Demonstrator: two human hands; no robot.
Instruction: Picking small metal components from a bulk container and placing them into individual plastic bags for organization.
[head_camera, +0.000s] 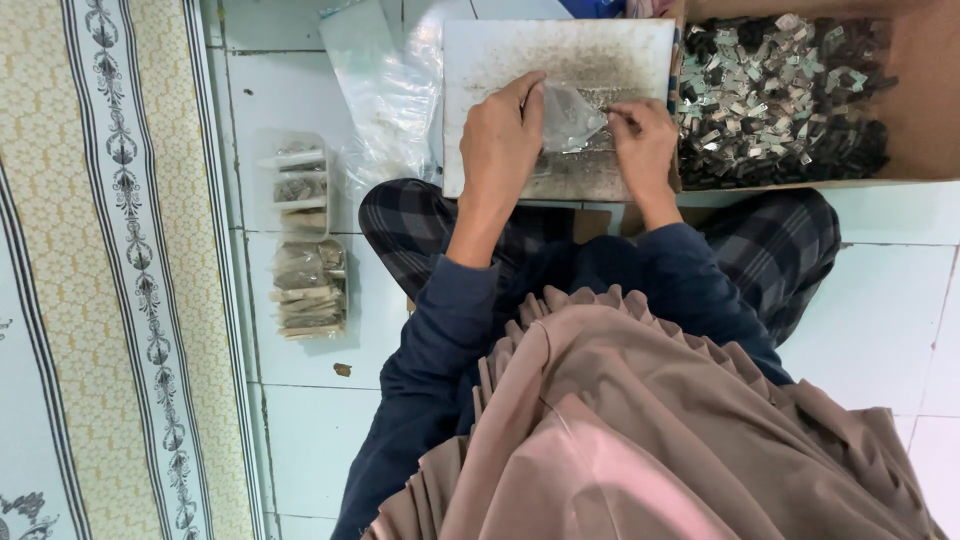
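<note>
Left hand (503, 135): on the board, fingers closed on the left edge of the small bag, thumb side against it.
Right hand (643, 140): fingertips pinched on a small dark piece (608, 110) at the bag's right edge, where its mouth appears to be; whether it also grips the bag cannot be told.
Bag (570, 118): small, clear plastic, held between both hands just above the board's middle; contents too small to tell.
Board (480, 60): pale, speckled slab lying across the lap and floor, upper centre of view.
Box (915, 120): brown cardboard, touching the board's right edge, filled with a heap of small dark and silvery pieces (780, 95).
Loose bags (385, 90): clear plastic sheets on the floor, left of the board.
Filled packs (308, 285): two piles of clear packets on the white tiles, well left of the hands.
Mat (110, 270): patterned cream and blue, along the left edge.
Clothing: dark blue sleeves, checked trousers, pleated tan cloth (640, 440) in the foreground.
</note>
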